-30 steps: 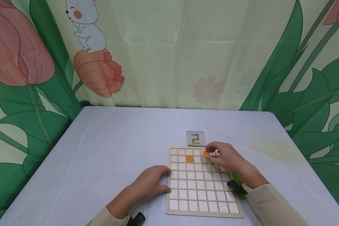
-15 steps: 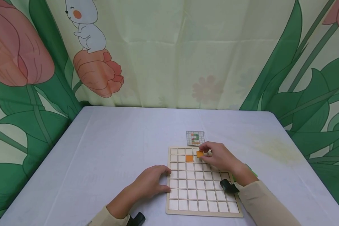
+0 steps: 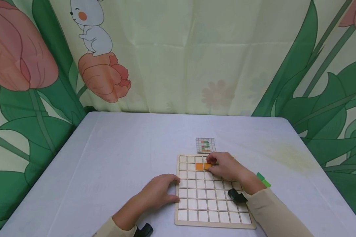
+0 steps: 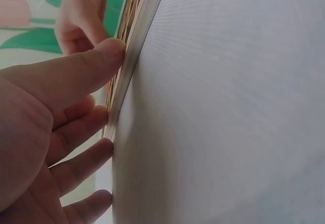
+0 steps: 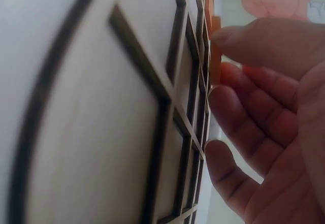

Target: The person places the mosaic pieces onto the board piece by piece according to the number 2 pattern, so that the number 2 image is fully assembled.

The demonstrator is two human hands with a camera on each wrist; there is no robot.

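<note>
My right hand (image 3: 226,166) is over the far part of a wooden grid board (image 3: 212,223), pinching a yellow-orange square tile (image 3: 207,165) between thumb and fingers. In the right wrist view that tile (image 5: 216,56) is seen edge-on under the thumb, close to the grid. Directly to its left, a darker orange tile (image 3: 199,166) lies in a cell of the second row. My left hand (image 3: 158,191) touches the board's left edge, its thumb and fingertips spread along the frame. The left wrist view shows the thumb (image 4: 96,64) against the wooden rim (image 4: 133,46).
A small gridded pattern card (image 3: 205,145) with coloured squares lies just beyond the board. Green tiles (image 3: 263,179) lie on the table to the right, partly behind my right forearm. A white cloth covers the table (image 3: 130,141); a printed curtain (image 3: 172,65) hangs behind it.
My right hand has moved left and slightly nearer with the yellow-orange tile, which now sits beside the orange one. The green tiles show more beyond the forearm. My left hand stays put.
</note>
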